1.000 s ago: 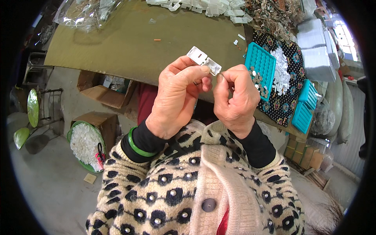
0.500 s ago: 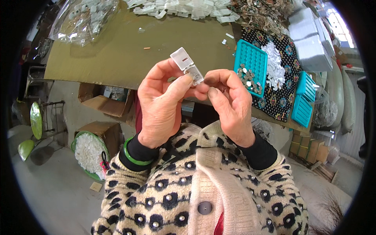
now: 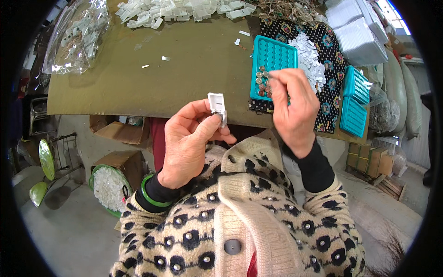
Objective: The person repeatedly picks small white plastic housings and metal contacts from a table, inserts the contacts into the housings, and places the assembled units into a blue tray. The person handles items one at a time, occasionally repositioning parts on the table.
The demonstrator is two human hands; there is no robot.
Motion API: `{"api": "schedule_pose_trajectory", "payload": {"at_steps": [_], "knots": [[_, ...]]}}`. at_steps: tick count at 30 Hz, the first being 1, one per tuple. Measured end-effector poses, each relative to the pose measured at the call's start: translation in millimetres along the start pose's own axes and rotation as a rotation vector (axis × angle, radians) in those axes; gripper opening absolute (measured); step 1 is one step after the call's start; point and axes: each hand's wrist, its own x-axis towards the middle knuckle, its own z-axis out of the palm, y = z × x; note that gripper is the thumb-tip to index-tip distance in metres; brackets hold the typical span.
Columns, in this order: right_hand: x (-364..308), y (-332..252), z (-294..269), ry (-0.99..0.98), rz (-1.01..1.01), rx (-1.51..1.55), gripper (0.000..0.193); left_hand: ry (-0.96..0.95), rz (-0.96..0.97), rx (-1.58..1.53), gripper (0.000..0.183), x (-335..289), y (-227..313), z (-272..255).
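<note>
My left hand (image 3: 184,145) is closed on a small white plastic case (image 3: 216,100), pinched between thumb and fingers above the table's front edge. The case's hinged lid stands up, and its lower part is partly hidden by the thumb. My right hand (image 3: 297,108) is over the near part of a teal tray (image 3: 277,50) with rows of round pockets. Its thumb and forefinger come together beside several small round metal discs (image 3: 259,80), like button cells. Whether anything is pinched there is too small to tell.
Beyond the tray's right side, white flat pieces (image 3: 310,57) lie heaped on a dark patterned cloth (image 3: 328,92). White plastic cases (image 3: 170,10) are piled at the table's far edge. A clear bag (image 3: 78,41) lies far left; teal trays (image 3: 354,115) are stacked at right.
My right hand has left the white case and moved right to the teal tray. My left hand, still holding the case, has lowered slightly. The view has shifted.
</note>
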Motion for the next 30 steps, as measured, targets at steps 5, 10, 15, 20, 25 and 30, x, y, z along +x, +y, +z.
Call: {"api": "schedule_pose_trajectory", "payload": {"at_steps": [5, 10, 15, 20, 25, 30], "knots": [[4, 36, 3, -0.167, -0.006, -0.150, 0.013, -0.009, -0.121, 0.021, 0.021, 3, 0, 13], [9, 47, 0, -0.248, 0.016, -0.038, 0.011, 0.020, -0.193, 0.064, 0.014, 12, 3, 23], [18, 50, -12, -0.228, 0.243, 0.237, 0.009, -0.014, -0.195, -0.059, 0.017, 26, 0, 24], [16, 52, -24, -0.311, 0.033, 0.147, 0.017, -0.050, -0.156, -0.057, 0.011, 35, -1, 26], [8, 53, -25, -0.400, -0.071, 0.008, 0.026, 0.005, -0.165, -0.027, 0.023, 41, 0, 32], [8, 56, -26, -0.414, -0.135, -0.043, 0.020, -0.027, -0.178, -0.038, 0.034, 45, 2, 32]]}}
